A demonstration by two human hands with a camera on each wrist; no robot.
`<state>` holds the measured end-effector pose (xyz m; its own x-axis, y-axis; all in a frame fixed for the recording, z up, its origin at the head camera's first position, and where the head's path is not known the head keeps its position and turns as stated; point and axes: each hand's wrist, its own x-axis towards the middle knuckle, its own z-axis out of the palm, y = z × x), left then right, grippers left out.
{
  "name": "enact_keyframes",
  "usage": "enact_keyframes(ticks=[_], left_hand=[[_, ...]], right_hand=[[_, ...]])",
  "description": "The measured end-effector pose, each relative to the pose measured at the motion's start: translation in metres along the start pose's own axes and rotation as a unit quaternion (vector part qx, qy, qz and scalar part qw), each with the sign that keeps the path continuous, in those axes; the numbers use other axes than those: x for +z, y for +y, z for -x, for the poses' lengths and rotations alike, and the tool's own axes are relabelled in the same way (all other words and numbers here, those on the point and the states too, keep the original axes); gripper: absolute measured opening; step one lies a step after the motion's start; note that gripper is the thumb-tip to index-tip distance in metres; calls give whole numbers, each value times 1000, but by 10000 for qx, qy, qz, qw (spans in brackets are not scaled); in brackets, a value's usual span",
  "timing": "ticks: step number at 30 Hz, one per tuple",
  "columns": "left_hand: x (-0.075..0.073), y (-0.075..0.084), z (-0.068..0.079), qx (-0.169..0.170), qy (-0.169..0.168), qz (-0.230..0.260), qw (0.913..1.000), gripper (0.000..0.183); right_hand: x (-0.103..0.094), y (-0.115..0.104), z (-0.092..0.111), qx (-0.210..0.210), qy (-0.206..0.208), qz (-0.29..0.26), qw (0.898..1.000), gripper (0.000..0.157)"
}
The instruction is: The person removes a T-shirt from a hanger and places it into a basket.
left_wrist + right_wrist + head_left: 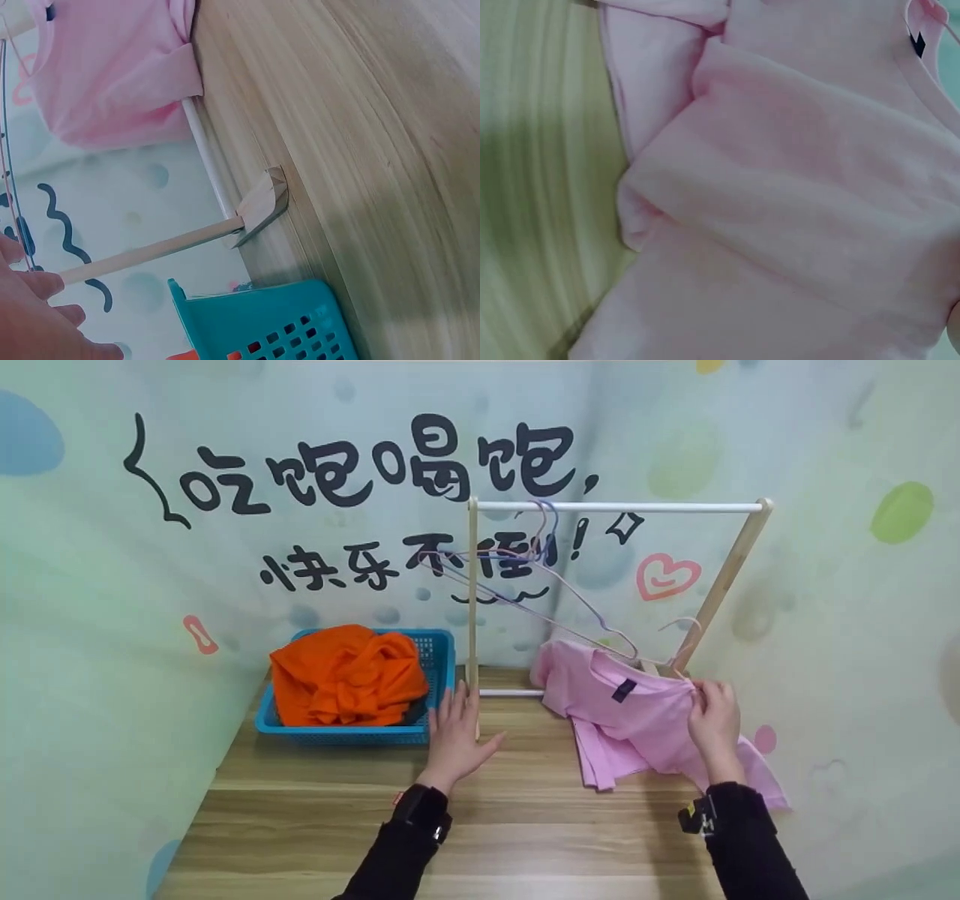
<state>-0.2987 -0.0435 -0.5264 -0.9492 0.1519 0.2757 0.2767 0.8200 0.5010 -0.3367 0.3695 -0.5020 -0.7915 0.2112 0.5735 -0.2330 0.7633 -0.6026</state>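
My right hand [714,727] pinches a pink T-shirt [645,712] near its neckline at the right shoulder. A pale hanger [684,622] shows its hook above that shoulder; the rest of it is mostly hidden. The shirt hangs in folds down to the wooden table, its dark neck label facing me. Only a fingertip [954,330] of this hand shows in the right wrist view, beside the pink cloth. My left hand [456,735] has its fingers spread at the left post [161,247] of a small clothes rack; whether it touches the post I cannot tell.
Pink and purple hangers [541,556] hang tilted from the rack's white top rail [637,508]. Left of the rack stands a blue basket [341,730] with a bunched orange garment [345,679] in it. A printed cloth backdrop [825,607] closes off the back and sides.
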Motion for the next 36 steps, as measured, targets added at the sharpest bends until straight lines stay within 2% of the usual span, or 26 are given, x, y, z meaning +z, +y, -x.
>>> enact_keyframes(ticks=[6,10,17,20,24,29,36], left_hand=[[1,2,1,10,135,40,9999,95],[3,2,3,118,154,-81,9998,96],[7,5,5,462,261,-273,9982,95],[8,6,6,648,244,-323,9971,92],[11,7,6,861,193,-458,9950,89],[15,7,6,932,82,-683,9933,85],[20,5,6,1083,264,-702,9913,67]], right_hand=[[11,5,16,-540,200,-235,9981,16],[17,5,23,-1056,107,-367,9937,18],[30,-7,26,-2188,-131,-481,9745,22],[36,-15,28,-2507,-235,-511,9664,23],[43,-26,30,-2730,-401,-562,9595,23],[51,-38,34,-2929,-551,-719,9518,23],[60,-48,36,-3098,-583,-1037,9433,26]])
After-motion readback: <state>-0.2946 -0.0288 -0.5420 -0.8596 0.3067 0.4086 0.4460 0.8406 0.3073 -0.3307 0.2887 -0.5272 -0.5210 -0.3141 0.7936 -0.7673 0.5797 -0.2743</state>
